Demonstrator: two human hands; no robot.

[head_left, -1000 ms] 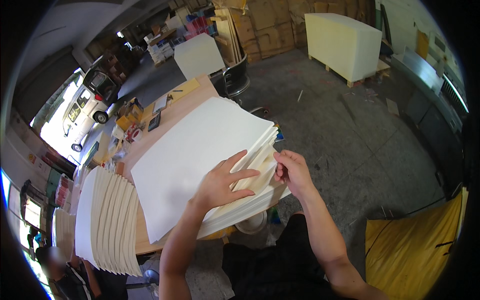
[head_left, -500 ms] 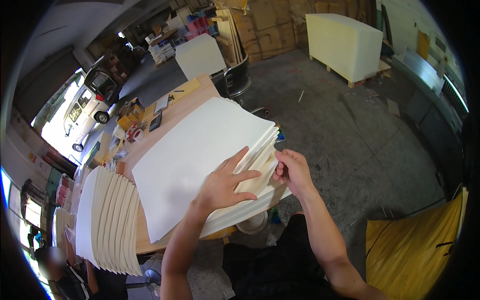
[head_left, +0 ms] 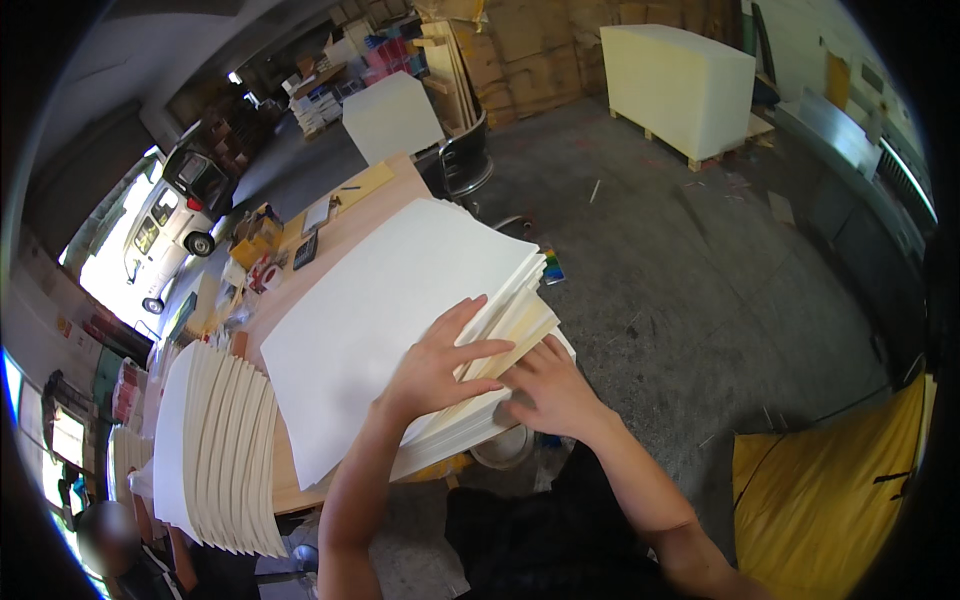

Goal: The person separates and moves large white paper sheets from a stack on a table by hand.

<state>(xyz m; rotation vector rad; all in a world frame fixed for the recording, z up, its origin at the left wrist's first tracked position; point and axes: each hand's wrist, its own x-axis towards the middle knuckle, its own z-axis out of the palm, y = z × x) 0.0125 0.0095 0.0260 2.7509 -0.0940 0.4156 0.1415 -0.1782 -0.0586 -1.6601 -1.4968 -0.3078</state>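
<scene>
A large stack of white paper sheets (head_left: 350, 300) lies across the table, its corner toward me fanned into several layers. My left hand (head_left: 435, 365) rests on this corner with its fingers spread, the thumb reaching over the layered edges. Close beside it, my right hand (head_left: 555, 395) touches the fanned edge from the right, its fingers stretched toward my left thumb; their tips are partly hidden. Between and above the hands, cream-coloured sheet edges (head_left: 530, 320) stick out, lifted and bent. More flat sheets (head_left: 450, 445) lie beneath.
A second fanned stack of sheets (head_left: 215, 450) hangs over the table edge at left, near another person (head_left: 110, 540). Tape, a calculator (head_left: 306, 250) and boxes sit along the wooden table (head_left: 390, 190). A chair (head_left: 467, 160) stands behind it; a yellow cloth (head_left: 830, 490) is at right.
My right hand has left the sheet corner it was pinching and moved left and down, against the layered edge beside my left hand. My left hand stays almost in place.
</scene>
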